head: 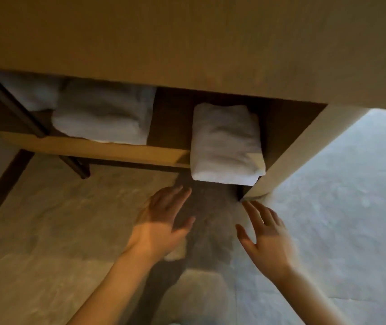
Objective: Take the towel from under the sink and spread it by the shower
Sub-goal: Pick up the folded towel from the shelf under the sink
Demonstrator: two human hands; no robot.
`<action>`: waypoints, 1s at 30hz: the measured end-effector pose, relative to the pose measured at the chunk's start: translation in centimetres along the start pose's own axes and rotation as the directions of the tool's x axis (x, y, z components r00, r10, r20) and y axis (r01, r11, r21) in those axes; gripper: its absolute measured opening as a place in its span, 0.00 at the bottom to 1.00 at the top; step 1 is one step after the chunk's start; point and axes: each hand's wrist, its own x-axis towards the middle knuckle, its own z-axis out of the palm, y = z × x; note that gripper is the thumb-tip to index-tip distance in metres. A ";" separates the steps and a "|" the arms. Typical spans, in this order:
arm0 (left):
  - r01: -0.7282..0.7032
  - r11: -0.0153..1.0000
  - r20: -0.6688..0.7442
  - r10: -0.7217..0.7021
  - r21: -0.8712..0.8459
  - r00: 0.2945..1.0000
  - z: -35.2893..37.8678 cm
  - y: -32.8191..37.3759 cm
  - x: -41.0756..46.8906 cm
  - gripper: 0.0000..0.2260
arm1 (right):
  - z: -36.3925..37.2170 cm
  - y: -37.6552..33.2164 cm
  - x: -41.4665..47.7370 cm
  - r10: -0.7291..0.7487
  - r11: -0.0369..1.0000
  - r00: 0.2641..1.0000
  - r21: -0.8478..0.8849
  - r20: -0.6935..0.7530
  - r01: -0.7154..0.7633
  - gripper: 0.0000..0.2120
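White terry cloth, folded into a thick block, is being presented at the right end of the open shelf (107, 150) under the sink unit: this is the towel (226, 144), lying lengthwise with its folded end jutting past the shelf's front edge, so that it can be caught from below as well as from the sides. It is tucked just beside the right side panel (288, 148), touching nothing else. Further left on the same shelf a second folded towel (103, 116) is being kept, well apart from the first, with more pale cloth behind it that is too dim to be made out.

Both hands are being held low in front of the shelf, over the stone floor (46, 219), and neither is touching the towel. The left hand (164, 221) is spread flat, fingers apart, below and left of the jutting end; the right hand (263, 233) is likewise opened wide, near the foot of the side panel. Each grip is empty. The palms are being turned towards each other with a gap about as broad as the towel, which suggests the block is meant to be taken from both sides so that it stays folded. The reach is judged to be under way, and nothing has yet been lifted.
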 end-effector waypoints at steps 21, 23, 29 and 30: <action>-0.063 0.994 -0.238 0.040 -0.089 0.970 2.3 1.0 14.4 0.25 | 1.7 2.5 14.3 0.019 0.995 0.943 0.098 -0.333 0.015 0.23; -0.058 0.995 -0.250 0.038 -0.076 0.968 3.1 1.4 14.9 0.24 | 2.7 2.8 14.9 0.020 0.994 0.957 0.107 -0.288 0.011 0.23; -0.067 0.960 -0.364 -0.038 -0.272 0.931 4.5 1.4 14.9 0.21 | 4.2 3.2 14.5 0.035 0.969 0.960 0.246 -0.277 0.035 0.21; -0.084 0.945 -0.375 -0.043 -0.316 0.926 4.7 1.4 14.5 0.21 | 4.2 3.1 14.1 0.038 0.962 0.960 0.270 -0.277 0.040 0.22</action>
